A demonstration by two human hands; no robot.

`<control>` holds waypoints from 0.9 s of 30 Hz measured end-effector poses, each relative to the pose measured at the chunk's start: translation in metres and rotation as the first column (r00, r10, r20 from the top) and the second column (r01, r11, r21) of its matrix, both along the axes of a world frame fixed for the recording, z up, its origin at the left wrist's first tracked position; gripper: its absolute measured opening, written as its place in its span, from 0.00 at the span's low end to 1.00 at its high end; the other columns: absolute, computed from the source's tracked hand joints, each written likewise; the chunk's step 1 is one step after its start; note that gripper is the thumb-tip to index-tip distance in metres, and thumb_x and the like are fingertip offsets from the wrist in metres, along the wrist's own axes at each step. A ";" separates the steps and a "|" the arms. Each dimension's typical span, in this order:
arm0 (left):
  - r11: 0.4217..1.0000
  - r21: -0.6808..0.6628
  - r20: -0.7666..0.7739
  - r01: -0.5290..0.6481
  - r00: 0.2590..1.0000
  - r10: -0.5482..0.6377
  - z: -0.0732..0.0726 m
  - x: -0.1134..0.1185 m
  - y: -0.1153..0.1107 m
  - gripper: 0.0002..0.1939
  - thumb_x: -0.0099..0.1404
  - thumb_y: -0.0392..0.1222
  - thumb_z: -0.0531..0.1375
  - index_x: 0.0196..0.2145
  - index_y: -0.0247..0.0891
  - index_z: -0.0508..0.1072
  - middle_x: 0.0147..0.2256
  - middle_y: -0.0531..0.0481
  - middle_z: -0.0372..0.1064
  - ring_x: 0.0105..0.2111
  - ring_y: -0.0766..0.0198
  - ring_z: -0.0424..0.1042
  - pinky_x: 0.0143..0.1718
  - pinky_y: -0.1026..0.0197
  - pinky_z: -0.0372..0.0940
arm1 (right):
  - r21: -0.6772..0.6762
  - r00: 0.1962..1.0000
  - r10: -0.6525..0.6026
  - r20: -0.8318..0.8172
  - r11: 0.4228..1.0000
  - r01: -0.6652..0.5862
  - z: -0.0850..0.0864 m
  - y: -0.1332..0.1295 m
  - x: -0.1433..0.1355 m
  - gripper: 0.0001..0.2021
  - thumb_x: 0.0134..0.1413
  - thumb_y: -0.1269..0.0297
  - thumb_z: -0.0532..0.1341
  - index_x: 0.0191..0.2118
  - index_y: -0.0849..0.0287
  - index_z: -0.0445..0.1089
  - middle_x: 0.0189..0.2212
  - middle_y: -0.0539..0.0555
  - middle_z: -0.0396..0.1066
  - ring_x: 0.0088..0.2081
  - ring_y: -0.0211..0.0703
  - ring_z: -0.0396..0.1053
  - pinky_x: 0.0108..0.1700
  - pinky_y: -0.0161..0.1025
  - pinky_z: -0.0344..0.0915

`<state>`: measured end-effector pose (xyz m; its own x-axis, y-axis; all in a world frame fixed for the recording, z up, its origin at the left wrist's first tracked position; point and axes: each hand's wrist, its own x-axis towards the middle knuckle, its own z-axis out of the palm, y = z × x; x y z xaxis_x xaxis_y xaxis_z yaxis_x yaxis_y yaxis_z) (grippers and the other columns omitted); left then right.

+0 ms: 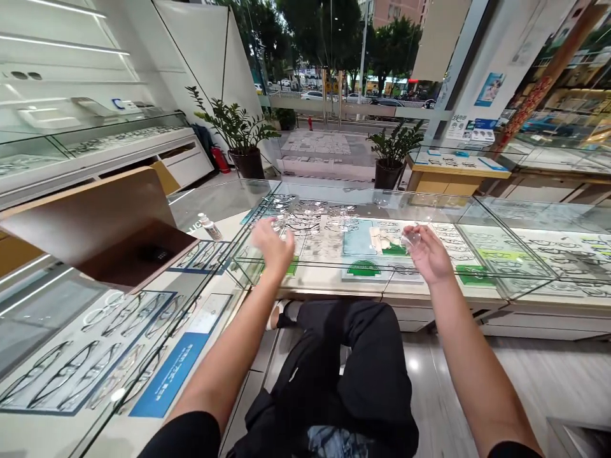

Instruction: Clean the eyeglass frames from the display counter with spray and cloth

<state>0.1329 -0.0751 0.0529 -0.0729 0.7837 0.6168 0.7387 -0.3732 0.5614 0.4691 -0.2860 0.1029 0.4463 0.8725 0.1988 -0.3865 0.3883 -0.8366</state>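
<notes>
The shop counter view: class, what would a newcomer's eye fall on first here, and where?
Probably the left hand and right hand, raised over the glass counter, the right fingers holding something small and clear. Next, the bright blue card at lower left, beside eyeglass frames. Beyond the counter, potted plants stand either side of the glass door.

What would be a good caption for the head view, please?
Right hand holding a clear piece, left hand raised, above a glass case of eyeglasses.

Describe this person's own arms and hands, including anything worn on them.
The left hand and right hand are ungloved, with no watch or bracelet visible at either wrist. The left sleeve and right sleeve are plain black and short, leaving the forearms bare.
</notes>
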 end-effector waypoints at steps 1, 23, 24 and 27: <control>0.986 -0.056 -0.038 0.160 0.986 -0.162 0.003 0.031 -0.009 0.21 0.70 0.43 0.59 0.57 0.33 0.69 0.58 0.31 0.69 0.61 0.40 0.66 0.66 0.39 0.56 | -0.022 1.000 -0.013 -0.018 1.000 0.013 -0.006 -0.007 -0.004 0.07 0.57 0.56 0.74 0.36 0.51 0.79 0.43 0.50 0.81 0.49 0.40 0.77 0.50 0.37 0.75; 0.491 -0.599 0.378 0.632 0.764 -0.523 0.003 0.222 0.029 0.05 0.68 0.41 0.59 0.34 0.39 0.71 0.39 0.40 0.76 0.46 0.51 0.77 0.46 0.54 0.70 | -0.222 0.981 -0.194 0.021 0.956 0.194 -0.055 -0.073 -0.030 0.11 0.55 0.51 0.75 0.35 0.52 0.80 0.43 0.55 0.78 0.55 0.49 0.73 0.59 0.45 0.71; 0.448 -0.580 0.469 0.680 0.729 -0.498 0.005 0.212 0.034 0.06 0.68 0.42 0.58 0.34 0.39 0.69 0.36 0.43 0.75 0.41 0.54 0.77 0.43 0.56 0.70 | -0.210 0.983 -0.180 0.022 0.961 0.180 -0.051 -0.062 -0.031 0.10 0.55 0.52 0.74 0.35 0.52 0.80 0.43 0.55 0.78 0.55 0.49 0.73 0.59 0.46 0.71; 0.322 -0.495 0.707 0.807 0.589 -0.391 0.014 0.181 0.043 0.06 0.69 0.41 0.56 0.33 0.40 0.68 0.31 0.47 0.72 0.32 0.60 0.75 0.36 0.59 0.71 | -0.175 0.992 -0.125 0.019 0.976 0.126 -0.041 -0.029 -0.038 0.08 0.56 0.53 0.74 0.34 0.49 0.81 0.43 0.55 0.78 0.54 0.51 0.74 0.60 0.48 0.72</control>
<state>0.3138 -0.0317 0.0673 0.5686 0.8126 -0.1279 0.1150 0.0755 0.9905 0.4310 -0.3150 0.0622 0.5538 0.8311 0.0515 -0.3372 0.2804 -0.8987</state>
